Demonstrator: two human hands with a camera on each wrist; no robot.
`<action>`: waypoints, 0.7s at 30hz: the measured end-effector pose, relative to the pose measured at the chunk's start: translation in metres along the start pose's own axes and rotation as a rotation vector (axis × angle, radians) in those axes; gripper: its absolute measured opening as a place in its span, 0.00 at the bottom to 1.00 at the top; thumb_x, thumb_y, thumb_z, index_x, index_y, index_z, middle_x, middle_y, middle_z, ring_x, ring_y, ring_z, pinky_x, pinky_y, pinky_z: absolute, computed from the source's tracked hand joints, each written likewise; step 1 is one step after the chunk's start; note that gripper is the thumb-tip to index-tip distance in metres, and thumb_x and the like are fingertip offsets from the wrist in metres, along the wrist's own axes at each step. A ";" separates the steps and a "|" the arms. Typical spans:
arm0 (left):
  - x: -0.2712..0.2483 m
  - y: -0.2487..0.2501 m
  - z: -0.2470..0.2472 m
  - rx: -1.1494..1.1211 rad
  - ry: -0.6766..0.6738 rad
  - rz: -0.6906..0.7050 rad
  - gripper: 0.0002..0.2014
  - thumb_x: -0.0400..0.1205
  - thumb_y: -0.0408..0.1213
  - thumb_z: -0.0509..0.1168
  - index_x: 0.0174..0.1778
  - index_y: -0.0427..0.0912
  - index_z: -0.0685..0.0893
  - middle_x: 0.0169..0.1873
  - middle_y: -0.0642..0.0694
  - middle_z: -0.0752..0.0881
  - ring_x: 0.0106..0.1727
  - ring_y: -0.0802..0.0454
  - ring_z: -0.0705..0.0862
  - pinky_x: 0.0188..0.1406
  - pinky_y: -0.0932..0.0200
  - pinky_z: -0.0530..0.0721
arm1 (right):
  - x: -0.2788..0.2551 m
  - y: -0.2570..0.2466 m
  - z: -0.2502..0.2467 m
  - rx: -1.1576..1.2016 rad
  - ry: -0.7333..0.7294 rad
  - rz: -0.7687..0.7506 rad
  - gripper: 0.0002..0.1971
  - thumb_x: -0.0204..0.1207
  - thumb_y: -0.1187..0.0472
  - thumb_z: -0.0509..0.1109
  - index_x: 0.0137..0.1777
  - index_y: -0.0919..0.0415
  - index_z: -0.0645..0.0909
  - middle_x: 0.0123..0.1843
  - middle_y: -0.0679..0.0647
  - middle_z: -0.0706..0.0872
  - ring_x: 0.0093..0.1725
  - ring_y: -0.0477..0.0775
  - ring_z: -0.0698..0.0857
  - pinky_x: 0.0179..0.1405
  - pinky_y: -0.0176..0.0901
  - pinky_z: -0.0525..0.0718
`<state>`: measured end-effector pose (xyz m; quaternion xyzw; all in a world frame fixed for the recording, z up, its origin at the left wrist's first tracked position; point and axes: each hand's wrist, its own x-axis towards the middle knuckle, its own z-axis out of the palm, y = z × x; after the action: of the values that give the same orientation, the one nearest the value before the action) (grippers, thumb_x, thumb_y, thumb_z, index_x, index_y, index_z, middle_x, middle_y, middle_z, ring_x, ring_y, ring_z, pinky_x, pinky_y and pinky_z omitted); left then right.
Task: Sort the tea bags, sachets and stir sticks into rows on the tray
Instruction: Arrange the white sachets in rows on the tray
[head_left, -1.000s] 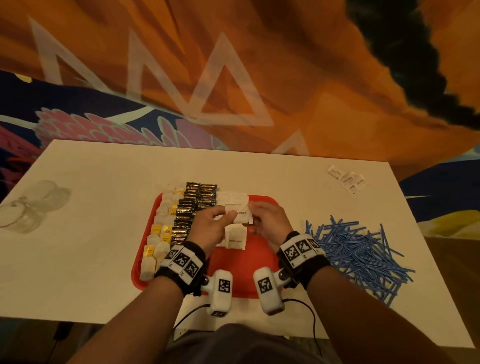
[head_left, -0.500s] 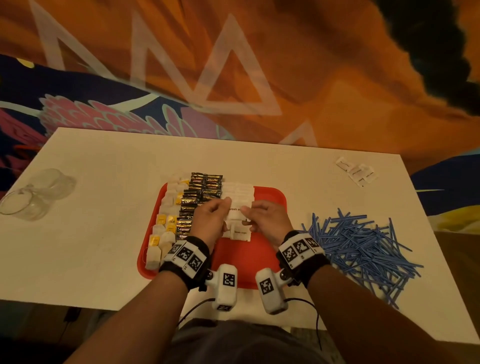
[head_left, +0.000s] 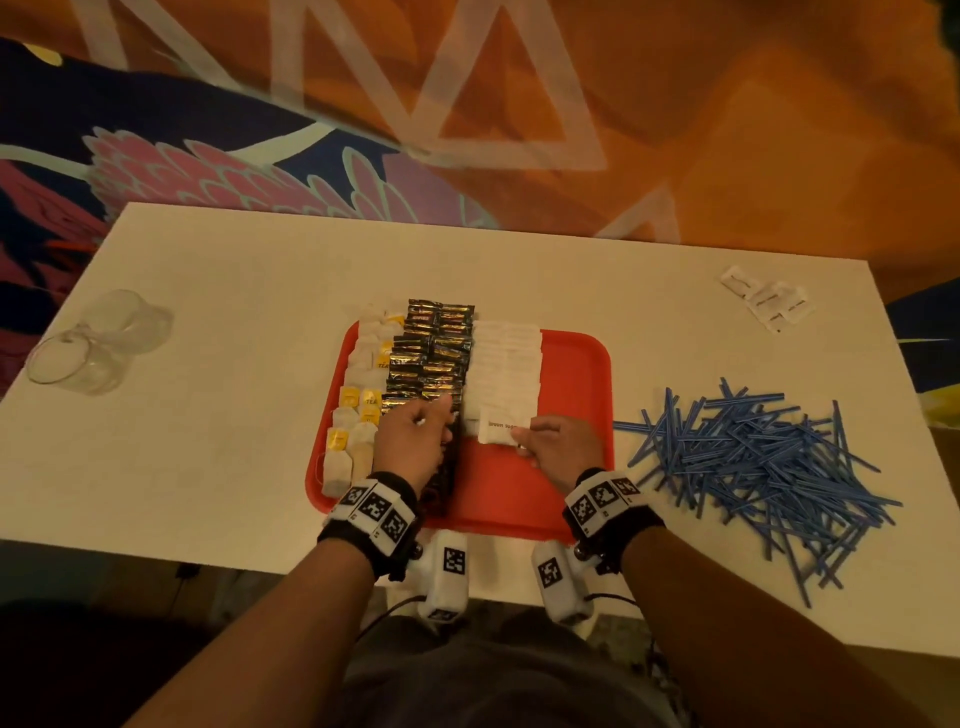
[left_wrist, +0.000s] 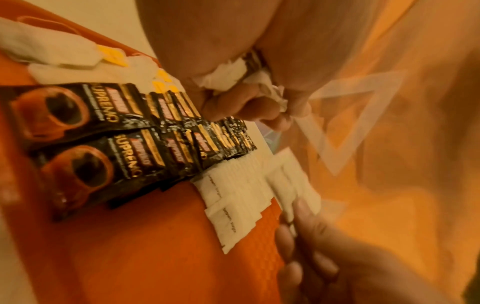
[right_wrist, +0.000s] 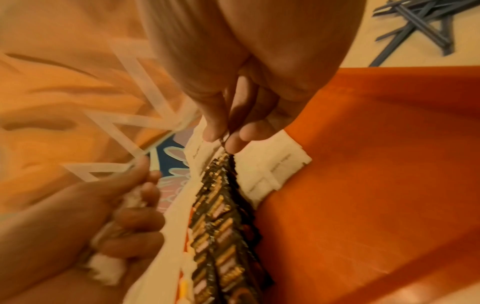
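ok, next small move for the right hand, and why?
Probably lay the white paper sugar sachet it pinches at the near end of the white row. The right hand holds it just past that row's last sachet, with bare red plastic tray below.

Bare tray (head_left: 571, 374) right of sachets (head_left: 504, 364)

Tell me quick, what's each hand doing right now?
Left hand: fingers curled round a bunch of white sachets.
Right hand: pinching one white sachet at the row's near end on the tray.
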<state>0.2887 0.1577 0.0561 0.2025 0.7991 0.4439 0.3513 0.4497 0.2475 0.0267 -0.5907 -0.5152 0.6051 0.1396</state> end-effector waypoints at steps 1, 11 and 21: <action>-0.001 -0.003 -0.005 -0.003 -0.001 -0.012 0.17 0.86 0.50 0.65 0.36 0.44 0.85 0.27 0.51 0.84 0.27 0.55 0.78 0.30 0.57 0.77 | 0.002 0.005 0.002 -0.026 0.016 0.011 0.14 0.73 0.59 0.79 0.56 0.63 0.85 0.38 0.54 0.91 0.35 0.45 0.88 0.43 0.43 0.88; 0.004 -0.032 -0.050 -0.015 0.000 -0.080 0.18 0.87 0.50 0.63 0.42 0.40 0.86 0.28 0.51 0.84 0.25 0.55 0.76 0.22 0.63 0.73 | 0.025 0.021 0.038 -0.226 0.052 0.068 0.14 0.76 0.55 0.76 0.59 0.59 0.85 0.45 0.52 0.91 0.43 0.44 0.84 0.39 0.30 0.77; 0.019 -0.043 -0.068 0.005 -0.012 -0.104 0.16 0.86 0.50 0.65 0.38 0.44 0.85 0.28 0.51 0.85 0.26 0.52 0.77 0.29 0.55 0.74 | 0.036 0.019 0.061 -0.399 0.242 0.046 0.14 0.72 0.51 0.78 0.39 0.55 0.76 0.39 0.49 0.84 0.34 0.44 0.79 0.25 0.37 0.71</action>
<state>0.2254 0.1085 0.0364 0.1642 0.8074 0.4221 0.3780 0.3959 0.2392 -0.0229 -0.6865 -0.5905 0.4190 0.0666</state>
